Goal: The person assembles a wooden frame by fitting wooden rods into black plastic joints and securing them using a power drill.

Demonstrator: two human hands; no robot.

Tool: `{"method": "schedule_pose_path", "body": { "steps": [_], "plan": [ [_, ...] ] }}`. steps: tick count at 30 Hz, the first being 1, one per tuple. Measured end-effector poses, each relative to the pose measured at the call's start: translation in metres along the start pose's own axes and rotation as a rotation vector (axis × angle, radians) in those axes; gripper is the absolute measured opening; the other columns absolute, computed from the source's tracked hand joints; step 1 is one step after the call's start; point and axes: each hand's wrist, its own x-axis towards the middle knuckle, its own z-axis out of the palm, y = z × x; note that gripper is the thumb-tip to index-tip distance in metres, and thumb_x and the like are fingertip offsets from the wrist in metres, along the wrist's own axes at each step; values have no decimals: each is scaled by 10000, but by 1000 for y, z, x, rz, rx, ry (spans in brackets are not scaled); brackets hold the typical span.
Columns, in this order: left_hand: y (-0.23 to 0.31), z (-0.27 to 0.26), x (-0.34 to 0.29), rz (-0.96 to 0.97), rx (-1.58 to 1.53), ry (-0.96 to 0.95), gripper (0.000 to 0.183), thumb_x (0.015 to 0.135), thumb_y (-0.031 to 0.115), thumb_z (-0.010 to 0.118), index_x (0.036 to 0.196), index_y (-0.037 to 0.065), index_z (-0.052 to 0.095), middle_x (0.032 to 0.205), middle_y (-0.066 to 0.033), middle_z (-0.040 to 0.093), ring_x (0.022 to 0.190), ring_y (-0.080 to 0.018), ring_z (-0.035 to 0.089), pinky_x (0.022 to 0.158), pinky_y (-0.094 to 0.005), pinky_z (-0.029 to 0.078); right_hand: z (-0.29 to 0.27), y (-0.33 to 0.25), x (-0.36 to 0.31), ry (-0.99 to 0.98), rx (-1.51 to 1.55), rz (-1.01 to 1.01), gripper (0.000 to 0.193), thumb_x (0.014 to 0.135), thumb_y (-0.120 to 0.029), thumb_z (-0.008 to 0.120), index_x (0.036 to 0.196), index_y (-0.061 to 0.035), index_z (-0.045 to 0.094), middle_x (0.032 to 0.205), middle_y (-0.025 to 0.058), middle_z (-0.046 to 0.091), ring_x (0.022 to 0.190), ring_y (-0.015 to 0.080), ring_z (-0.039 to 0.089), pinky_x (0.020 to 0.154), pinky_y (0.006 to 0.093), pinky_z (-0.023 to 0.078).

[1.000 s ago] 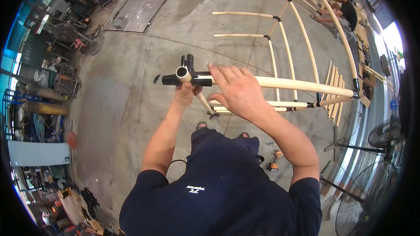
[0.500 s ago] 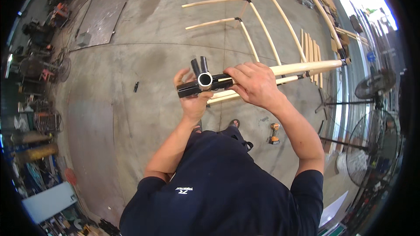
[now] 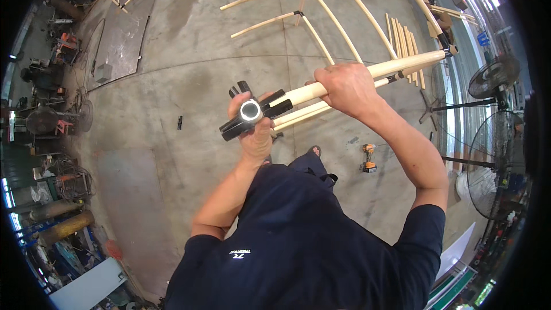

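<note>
My left hand (image 3: 256, 142) is closed around a black multi-armed pipe joint (image 3: 232, 128), whose round open end faces up. My right hand (image 3: 351, 92) grips a pale cream pole (image 3: 407, 65) from above, a short way from the joint. The pole's near end lies between the spread black halves of one joint arm; how deep it sits is hard to see. At its far end the pole meets another black joint (image 3: 450, 51) on a frame of similar poles.
Curved frame poles (image 3: 344, 14) extend ahead and to the right. An orange cordless drill (image 3: 369, 158) stands on the floor by my right foot. A small black part (image 3: 179, 123) lies to the left. Pedestal fans (image 3: 495, 77) stand at right, beside loose poles (image 3: 404, 46).
My right hand has shifted from beside the joint to farther along the pole. The joint in my left hand has moved left and tilted, so its spread arm now shows around the pole end.
</note>
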Motion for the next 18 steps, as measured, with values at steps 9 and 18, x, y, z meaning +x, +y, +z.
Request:
{"method": "schedule_pose_path", "body": {
  "steps": [9, 18],
  "plan": [
    [3, -11, 7, -181, 67, -83, 796, 795, 606, 773, 1334, 202, 348, 1223, -279, 645, 668, -165, 605, 557, -268, 475, -4, 7, 5, -167, 45, -16, 214, 740, -284, 749, 767, -112, 626, 665, 57, 631, 642, 297, 654, 548, 434, 494],
    [-2, -9, 6, -57, 116, -3, 733, 827, 624, 723, 1352, 242, 383, 1155, -254, 675, 760, -226, 685, 500, -263, 509, -18, 38, -61, 510, 346, -221, 290, 734, -273, 815, 940, -113, 689, 920, 80, 697, 921, 265, 662, 794, 390, 529]
  ]
}}
